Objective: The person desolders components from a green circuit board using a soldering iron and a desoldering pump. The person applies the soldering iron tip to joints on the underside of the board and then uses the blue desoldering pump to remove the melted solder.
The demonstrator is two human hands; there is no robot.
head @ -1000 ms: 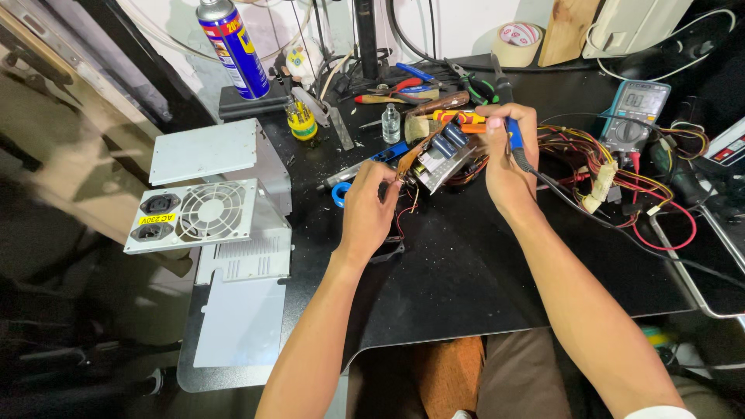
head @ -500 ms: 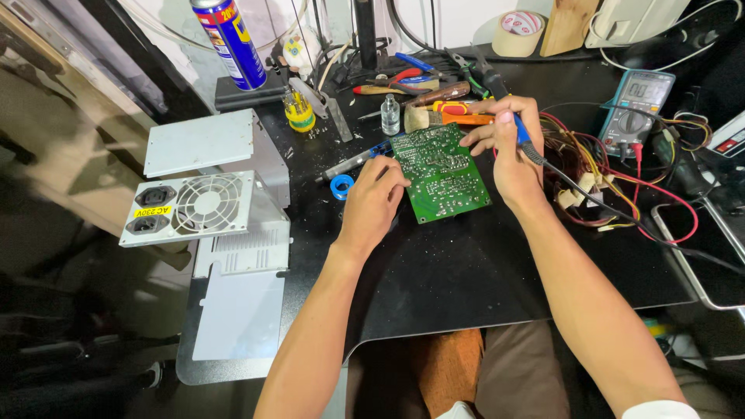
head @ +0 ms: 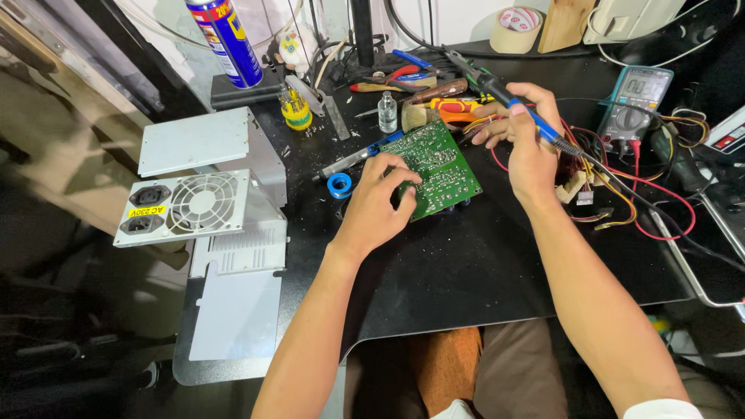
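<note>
A green circuit board (head: 438, 167) lies solder side up on the black table (head: 466, 271). My left hand (head: 380, 198) rests on its near left corner, fingers pressing it down. My right hand (head: 524, 136) grips a soldering iron (head: 497, 93) with a blue and black handle; its tip points up and left, away from the board, and its cord trails right. A bundle of coloured wires (head: 613, 186) runs from the board to the right.
A metal power supply case with a fan (head: 202, 206) sits at the left with loose metal covers. A spray can (head: 226, 43), screwdriver bits (head: 296, 109), small bottle (head: 388, 112), pliers, a blue solder spool (head: 339, 185), tape roll (head: 518, 27) and multimeter (head: 636, 101) crowd the back.
The board was tilted up between both hands, then turned and laid flat, solder side up. My left hand came down onto it. My right hand stayed on the soldering iron.
</note>
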